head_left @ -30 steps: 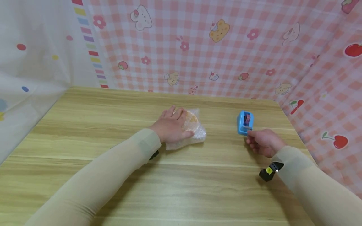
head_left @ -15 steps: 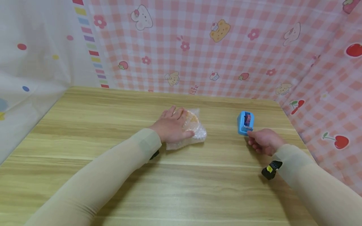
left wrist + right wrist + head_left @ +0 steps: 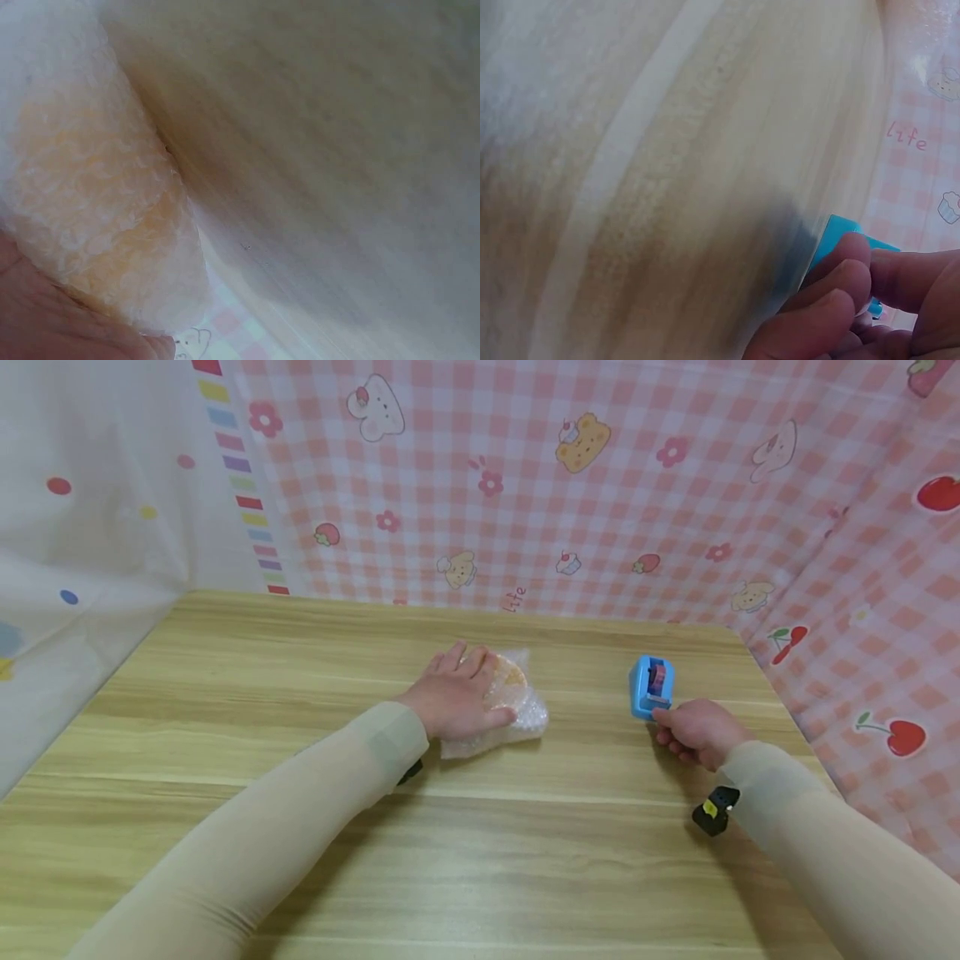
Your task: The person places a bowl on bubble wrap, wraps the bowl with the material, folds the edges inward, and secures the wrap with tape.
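Note:
A bubble-wrap bundle (image 3: 531, 717) lies on the wooden table, with something orange-yellow (image 3: 512, 672) showing through its layers. Fingers spread, my left hand (image 3: 453, 700) rests flat on top of it and covers its left part. In the left wrist view the wrap (image 3: 97, 172) shows close up beside the hand's edge. To the right stands a light blue tape dispenser (image 3: 639, 687) with a reddish-cored roll (image 3: 657, 678) in it. My right hand (image 3: 703, 732) is at its cutter end, thumb and forefinger pinched together there. The clear tape between them hardly shows.
The table (image 3: 480, 860) has pale wood grain. A pink checked cloth (image 3: 525, 510) hangs along its back, with another side at the right (image 3: 892, 635). A white dotted sheet (image 3: 97, 543) borders the left. A small black camera (image 3: 712, 814) sits under my right wrist.
My right hand shifts slightly at the front of the dispenser, its wrist turning a little. My left hand, the bubble wrap and the dispenser stay in place.

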`<state>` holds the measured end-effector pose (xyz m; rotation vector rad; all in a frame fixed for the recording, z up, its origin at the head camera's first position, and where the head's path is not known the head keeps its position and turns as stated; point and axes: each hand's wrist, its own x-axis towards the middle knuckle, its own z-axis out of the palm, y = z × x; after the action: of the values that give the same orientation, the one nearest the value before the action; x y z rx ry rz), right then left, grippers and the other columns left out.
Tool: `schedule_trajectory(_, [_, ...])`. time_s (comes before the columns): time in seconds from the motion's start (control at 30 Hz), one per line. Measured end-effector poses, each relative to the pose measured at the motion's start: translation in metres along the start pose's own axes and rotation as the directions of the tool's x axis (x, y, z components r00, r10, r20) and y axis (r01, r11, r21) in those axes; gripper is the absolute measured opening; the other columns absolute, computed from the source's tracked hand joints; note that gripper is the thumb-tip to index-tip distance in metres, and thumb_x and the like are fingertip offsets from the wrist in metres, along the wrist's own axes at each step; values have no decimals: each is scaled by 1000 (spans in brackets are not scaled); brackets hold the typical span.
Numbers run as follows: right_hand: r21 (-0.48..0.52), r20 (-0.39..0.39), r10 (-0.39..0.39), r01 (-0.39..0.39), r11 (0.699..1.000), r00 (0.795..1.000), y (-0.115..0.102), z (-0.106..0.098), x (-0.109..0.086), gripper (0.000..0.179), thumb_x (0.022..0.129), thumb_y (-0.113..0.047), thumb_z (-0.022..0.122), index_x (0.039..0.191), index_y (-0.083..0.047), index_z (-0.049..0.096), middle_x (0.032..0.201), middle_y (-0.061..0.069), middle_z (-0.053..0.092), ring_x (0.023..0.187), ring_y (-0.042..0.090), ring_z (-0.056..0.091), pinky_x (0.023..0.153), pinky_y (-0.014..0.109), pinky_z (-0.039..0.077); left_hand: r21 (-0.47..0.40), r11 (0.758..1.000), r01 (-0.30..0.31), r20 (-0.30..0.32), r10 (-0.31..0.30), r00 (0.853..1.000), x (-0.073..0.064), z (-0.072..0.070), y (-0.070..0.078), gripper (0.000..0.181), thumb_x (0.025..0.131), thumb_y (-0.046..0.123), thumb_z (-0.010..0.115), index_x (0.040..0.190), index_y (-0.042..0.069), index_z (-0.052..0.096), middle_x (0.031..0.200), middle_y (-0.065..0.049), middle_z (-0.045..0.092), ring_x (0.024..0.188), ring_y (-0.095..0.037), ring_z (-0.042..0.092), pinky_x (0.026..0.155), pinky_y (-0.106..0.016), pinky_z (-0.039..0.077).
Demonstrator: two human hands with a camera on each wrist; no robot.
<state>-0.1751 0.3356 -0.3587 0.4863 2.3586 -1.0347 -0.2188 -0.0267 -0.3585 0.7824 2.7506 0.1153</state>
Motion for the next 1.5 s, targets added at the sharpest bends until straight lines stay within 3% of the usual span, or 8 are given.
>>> schedule_trajectory(0.4, [-56, -17, -13, 12, 998, 1000, -2, 1, 3, 35, 113, -29, 44, 103, 0, 62, 82, -1, 61, 78, 16, 55, 70, 27, 47, 6, 1000, -3, -7, 3, 1000, 0, 0, 0, 103, 99, 80, 29, 170, 11, 1, 180, -8, -2, 165, -38, -6, 134, -55, 5])
schedule_trajectory(1.5, [-55, -49, -30, 28, 998, 998, -6, 2, 2, 30, 108, -22, 46, 92, -1, 62, 76, -1, 60, 73, 16, 54, 66, 27, 48, 16, 1000, -3, -13, 3, 1000, 0, 0, 1, 103, 100, 79, 30, 170, 10, 3, 180, -8, -1, 165, -38, -5, 134, -55, 7])
